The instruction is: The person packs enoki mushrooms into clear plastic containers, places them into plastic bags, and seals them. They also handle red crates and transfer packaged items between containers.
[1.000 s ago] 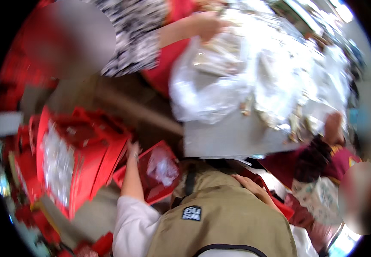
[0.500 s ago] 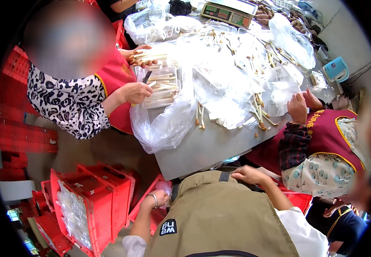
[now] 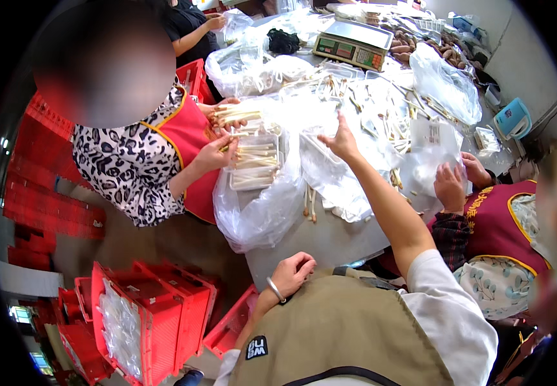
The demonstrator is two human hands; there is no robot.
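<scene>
My right hand [image 3: 341, 139] reaches out over the table [image 3: 285, 252] with thumb and fingers apart, holding nothing. Below it are an empty-looking clear tray [image 3: 320, 147] and thin plastic film. Close to the table's front edge and my tan apron [image 3: 343, 321], my left hand [image 3: 293, 273] is loosely curled; I see nothing in it, and a bracelet circles its wrist. Left of my right hand, a clear tray of long white stalks [image 3: 256, 161] sits on a plastic bag [image 3: 253, 222]. A co-worker's hands [image 3: 224, 138] hold more brown-ended stalks beside that tray.
Another co-worker's hands [image 3: 455, 183] handle clear plastic bags at the right. A scale [image 3: 354, 44], a black bag [image 3: 283, 41] and brown tubers [image 3: 404, 48] occupy the far side. Stacked red crates [image 3: 182, 315] stand on the floor at left.
My right hand has gone from the table's front edge out over the trays and opened. My left hand has risen from beside the red crate toward the table edge.
</scene>
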